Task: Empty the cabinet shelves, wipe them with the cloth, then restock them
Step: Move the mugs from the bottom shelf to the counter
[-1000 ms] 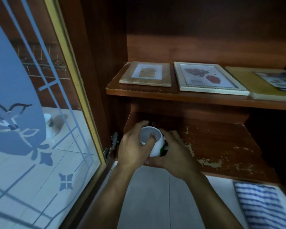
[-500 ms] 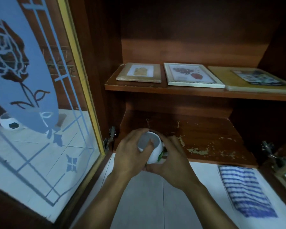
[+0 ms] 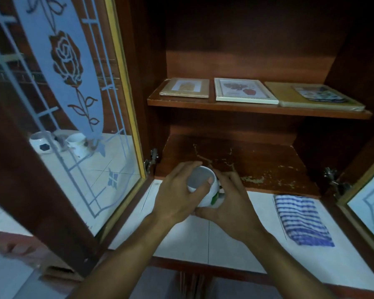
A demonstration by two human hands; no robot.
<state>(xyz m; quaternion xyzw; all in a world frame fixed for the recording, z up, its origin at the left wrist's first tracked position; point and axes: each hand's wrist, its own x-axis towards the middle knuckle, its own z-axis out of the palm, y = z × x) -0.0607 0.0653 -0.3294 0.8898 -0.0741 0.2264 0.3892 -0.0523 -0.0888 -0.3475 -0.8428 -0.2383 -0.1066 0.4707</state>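
Item: one white ceramic cup with green print (image 3: pixel 199 176), tilted, at the front left edge of the worn brown wooden lower shelf (image 3: pixel 257 167). My left hand (image 3: pixel 177 197) clasps its rim, thumb inside, and my right hand (image 3: pixel 231 203) wraps its right side. Blue-and-white striped cloth (image 3: pixel 300 219): flat, just in front of that shelf's right end.

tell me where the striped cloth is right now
In the head view the striped cloth lies flat on the white tiled surface at lower right, just in front of the lower shelf and to the right of the right hand.
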